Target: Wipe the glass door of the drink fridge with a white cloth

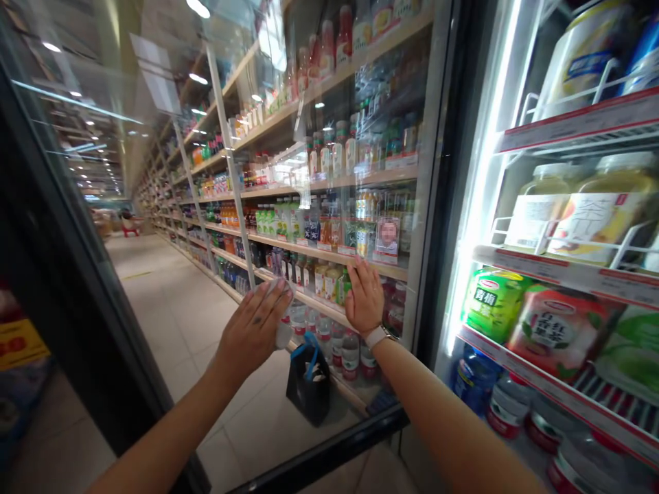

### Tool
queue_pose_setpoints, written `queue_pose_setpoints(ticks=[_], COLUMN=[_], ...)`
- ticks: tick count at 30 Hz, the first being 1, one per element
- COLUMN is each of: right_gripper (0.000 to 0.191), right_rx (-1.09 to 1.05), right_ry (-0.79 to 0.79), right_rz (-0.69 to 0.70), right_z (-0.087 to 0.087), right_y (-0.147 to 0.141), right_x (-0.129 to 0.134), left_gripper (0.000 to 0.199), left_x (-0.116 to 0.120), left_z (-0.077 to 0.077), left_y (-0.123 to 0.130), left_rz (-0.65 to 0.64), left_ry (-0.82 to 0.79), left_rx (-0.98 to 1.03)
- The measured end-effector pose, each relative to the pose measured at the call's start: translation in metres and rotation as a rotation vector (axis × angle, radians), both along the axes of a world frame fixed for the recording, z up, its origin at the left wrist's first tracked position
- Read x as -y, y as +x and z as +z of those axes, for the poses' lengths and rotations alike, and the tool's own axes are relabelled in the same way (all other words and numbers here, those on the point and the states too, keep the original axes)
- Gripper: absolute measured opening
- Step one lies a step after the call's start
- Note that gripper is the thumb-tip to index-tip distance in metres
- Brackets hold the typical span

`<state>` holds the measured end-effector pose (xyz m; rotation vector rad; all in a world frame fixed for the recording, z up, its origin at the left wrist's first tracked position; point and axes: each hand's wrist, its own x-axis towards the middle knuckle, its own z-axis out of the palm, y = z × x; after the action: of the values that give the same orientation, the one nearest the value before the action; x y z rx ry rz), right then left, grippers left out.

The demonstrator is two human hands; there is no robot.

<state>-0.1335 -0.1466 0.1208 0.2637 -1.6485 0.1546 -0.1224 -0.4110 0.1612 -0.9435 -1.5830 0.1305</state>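
Head view: left hand (pixel 251 331) at lower center, curled around a crumpled white cloth (pixel 283 322) with no clear long axis, pressed to the glass door (pixel 329 89); right hand (pixel 364 296) open, flat on that glass, just right of the cloth and nearer the door's edge, white watch (pixel 378 337) at the wrist. At right, cooler shelves (pixel 576 269) holding bottles (pixel 600 209) labeled 茶; other writing too blurred to read.

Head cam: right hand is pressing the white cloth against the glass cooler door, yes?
No, wrong hand: the head view shows the left hand pressing the white cloth against the clear glass cooler door. The right hand lies flat on the glass, with no cloth.
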Motion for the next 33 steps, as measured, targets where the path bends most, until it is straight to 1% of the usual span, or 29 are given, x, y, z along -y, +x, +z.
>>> queue_pose_setpoints(ticks=[5,9,11,13,14,15,16,17,19,22,24,25,26,28,33], right_gripper=[0.070,0.070,0.071,0.071,0.071,0.071,0.071,0.071,0.071,0.071,0.072,0.072,0.071,0.070,0.066], right_rx=[0.012,-0.009,-0.016,-0.015,-0.014,-0.011,-0.005,0.002,0.010,0.005,0.009,0.017,0.025,0.041,0.053], right_ry=[-0.001,0.006,0.005,0.005,0.005,0.004,0.002,-0.001,-0.007,-0.008,-0.008,-0.009,-0.011,-0.014,-0.027], right_rz=[-0.012,-0.015,-0.019,-0.031,-0.035,-0.037,-0.035,-0.033,-0.029,-0.022,-0.017,-0.015,-0.013,-0.009,0.000], right_z=[0.001,0.002,0.002,0.002,0.001,0.001,0.001,0.001,0.001,0.002,0.002,0.002,0.002,0.002,0.003], right_y=[0.001,0.001,0.001,0.000,0.000,0.000,0.000,0.000,0.000,0.001,0.002,0.002,0.002,0.002,0.002], right_x=[-0.001,-0.001,-0.001,0.000,0.000,0.000,0.000,0.000,0.000,0.001,0.000,0.000,0.000,0.000,0.001], left_gripper=[0.059,0.061,0.059,0.055,0.054,0.054,0.053,0.053,0.053,0.054,0.056,0.057,0.057,0.059,0.064], left_x=[0.001,0.003,0.005,0.007,0.007,0.007,0.004,0.000,-0.012,-0.040,-0.059,-0.067,-0.073,-0.081,-0.081], left_z=[-0.040,-0.072,-0.084,-0.088,-0.086,-0.081,-0.072,-0.061,-0.031,0.016,0.039,0.046,0.050,0.052,0.040], left_y=[0.003,0.002,0.000,-0.001,-0.003,-0.004,-0.005,-0.005,-0.006,-0.007,-0.007,-0.007,-0.008,-0.009,-0.010], left_rz=[-0.014,-0.051,-0.065,-0.062,-0.057,-0.051,-0.048,-0.048,-0.052,-0.043,-0.036,-0.034,-0.033,-0.031,-0.019], left_ry=[-0.048,-0.078,-0.137,-0.226,-0.272,-0.311,-0.337,-0.345,-0.310,-0.175,-0.089,-0.055,-0.029,-0.004,-0.029], left_rx=[0.109,0.127,0.121,0.109,0.100,0.089,0.077,0.063,0.034,0.005,-0.011,-0.021,-0.033,-0.055,-0.042])
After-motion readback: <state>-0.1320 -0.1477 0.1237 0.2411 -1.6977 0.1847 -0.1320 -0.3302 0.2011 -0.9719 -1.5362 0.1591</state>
